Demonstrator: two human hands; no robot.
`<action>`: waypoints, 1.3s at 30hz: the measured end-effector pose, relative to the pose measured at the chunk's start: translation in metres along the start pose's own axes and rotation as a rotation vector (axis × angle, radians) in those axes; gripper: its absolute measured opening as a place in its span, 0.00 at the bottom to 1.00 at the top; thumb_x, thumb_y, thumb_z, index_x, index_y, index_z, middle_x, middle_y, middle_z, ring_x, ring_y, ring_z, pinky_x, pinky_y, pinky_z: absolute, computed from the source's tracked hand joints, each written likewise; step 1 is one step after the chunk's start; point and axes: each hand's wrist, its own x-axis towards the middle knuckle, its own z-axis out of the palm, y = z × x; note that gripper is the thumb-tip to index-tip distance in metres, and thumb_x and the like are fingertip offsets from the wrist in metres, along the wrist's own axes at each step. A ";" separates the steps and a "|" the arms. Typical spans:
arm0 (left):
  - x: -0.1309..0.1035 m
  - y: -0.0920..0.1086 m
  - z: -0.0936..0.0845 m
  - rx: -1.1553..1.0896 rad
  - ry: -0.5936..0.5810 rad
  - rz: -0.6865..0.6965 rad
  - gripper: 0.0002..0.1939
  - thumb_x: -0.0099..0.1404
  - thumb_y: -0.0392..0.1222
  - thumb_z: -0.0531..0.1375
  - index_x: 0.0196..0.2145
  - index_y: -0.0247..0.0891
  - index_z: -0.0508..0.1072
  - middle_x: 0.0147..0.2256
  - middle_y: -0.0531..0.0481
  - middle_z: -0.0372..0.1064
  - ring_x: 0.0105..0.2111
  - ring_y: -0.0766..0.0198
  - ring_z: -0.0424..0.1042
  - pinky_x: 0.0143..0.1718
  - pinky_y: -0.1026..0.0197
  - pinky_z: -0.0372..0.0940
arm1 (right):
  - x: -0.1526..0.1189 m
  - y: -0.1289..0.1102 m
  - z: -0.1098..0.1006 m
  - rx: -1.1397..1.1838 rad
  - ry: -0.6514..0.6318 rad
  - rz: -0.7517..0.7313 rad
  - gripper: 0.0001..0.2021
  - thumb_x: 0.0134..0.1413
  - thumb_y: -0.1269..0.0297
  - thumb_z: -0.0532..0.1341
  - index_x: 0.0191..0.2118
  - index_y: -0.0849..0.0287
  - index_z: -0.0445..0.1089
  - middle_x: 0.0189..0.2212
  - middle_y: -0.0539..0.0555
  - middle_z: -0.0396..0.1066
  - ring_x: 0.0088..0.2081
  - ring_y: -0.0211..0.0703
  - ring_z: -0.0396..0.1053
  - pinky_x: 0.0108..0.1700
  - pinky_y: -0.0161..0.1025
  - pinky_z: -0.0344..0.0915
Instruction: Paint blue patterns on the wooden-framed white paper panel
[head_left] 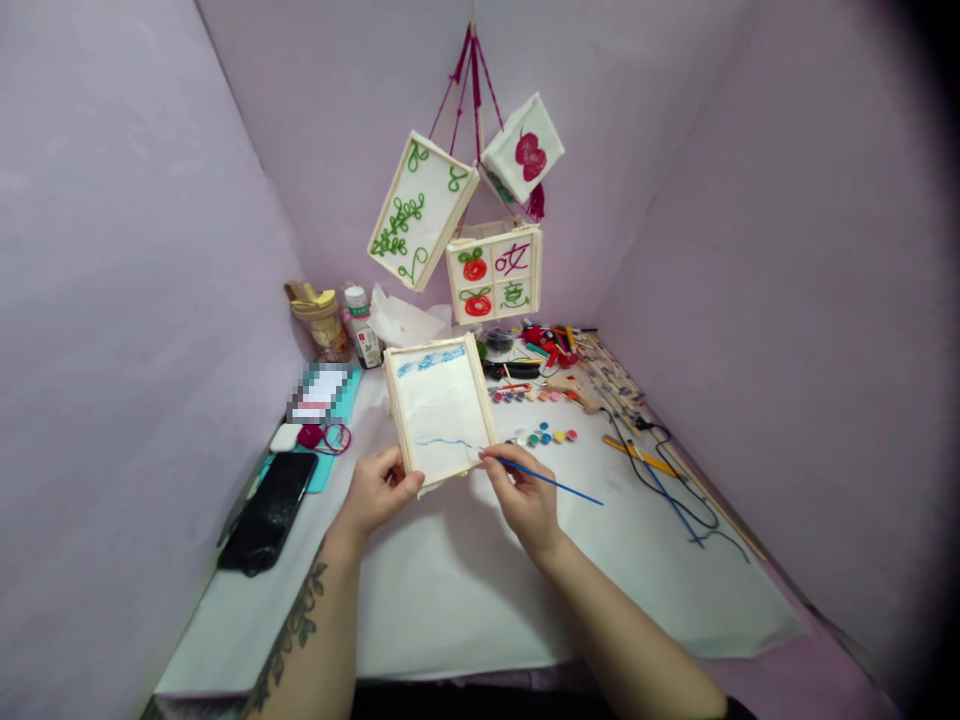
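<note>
My left hand [381,490] grips the lower left corner of a wooden-framed white panel [442,405], its thumb on the front edge. The panel is held up above the table, slightly tilted. A blue painted band runs along its top and a thin wavy blue line crosses its lower part. My right hand [523,492] is closed on a thin blue paintbrush [570,489] at the panel's lower right corner. The brush tip is by the right end of the wavy line; whether it touches the panel I cannot tell.
Several small paint pots [545,437] stand behind my right hand. A black phone [268,512] lies at left, near a jar [328,332] and a bottle [365,328]. Decorated lantern panels [424,212] hang at the back. Cables [679,500] and a yellow ruler [645,456] lie at right.
</note>
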 end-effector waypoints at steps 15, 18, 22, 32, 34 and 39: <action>-0.001 -0.004 0.001 -0.019 0.020 0.041 0.18 0.56 0.50 0.57 0.18 0.39 0.57 0.17 0.57 0.54 0.18 0.71 0.53 0.20 0.67 0.49 | 0.001 -0.001 -0.001 -0.037 0.022 0.004 0.05 0.54 0.65 0.61 0.34 0.56 0.74 0.30 0.52 0.75 0.30 0.39 0.71 0.30 0.34 0.69; 0.000 -0.006 0.002 -0.025 0.017 0.042 0.18 0.56 0.50 0.57 0.18 0.39 0.57 0.17 0.57 0.54 0.18 0.71 0.53 0.20 0.67 0.49 | 0.000 0.000 -0.002 -0.042 0.054 0.020 0.04 0.53 0.65 0.61 0.34 0.56 0.74 0.30 0.52 0.75 0.29 0.39 0.71 0.30 0.34 0.68; 0.000 -0.006 0.002 -0.022 0.017 0.046 0.18 0.56 0.50 0.57 0.18 0.38 0.57 0.17 0.57 0.54 0.18 0.71 0.53 0.20 0.67 0.50 | 0.000 0.001 -0.003 -0.045 0.086 0.037 0.04 0.52 0.65 0.61 0.33 0.56 0.74 0.29 0.52 0.74 0.28 0.38 0.70 0.29 0.34 0.68; 0.000 -0.007 0.002 -0.028 0.025 0.047 0.18 0.56 0.50 0.58 0.18 0.38 0.58 0.17 0.58 0.53 0.18 0.71 0.53 0.20 0.67 0.49 | 0.002 0.002 -0.008 -0.006 0.153 0.074 0.05 0.52 0.63 0.62 0.32 0.57 0.73 0.26 0.50 0.73 0.25 0.36 0.67 0.28 0.33 0.65; 0.000 -0.007 0.002 -0.022 0.028 0.047 0.18 0.56 0.50 0.58 0.18 0.38 0.58 0.17 0.58 0.53 0.18 0.71 0.53 0.20 0.67 0.49 | 0.003 0.003 -0.007 -0.012 0.158 0.076 0.06 0.52 0.62 0.62 0.31 0.58 0.73 0.25 0.50 0.72 0.25 0.36 0.67 0.28 0.33 0.65; 0.000 -0.007 0.003 -0.020 0.033 0.057 0.18 0.56 0.50 0.58 0.18 0.38 0.58 0.17 0.58 0.53 0.18 0.71 0.53 0.20 0.67 0.49 | 0.004 0.003 -0.003 -0.035 0.146 0.087 0.07 0.52 0.60 0.62 0.31 0.58 0.73 0.25 0.50 0.72 0.24 0.36 0.66 0.28 0.34 0.64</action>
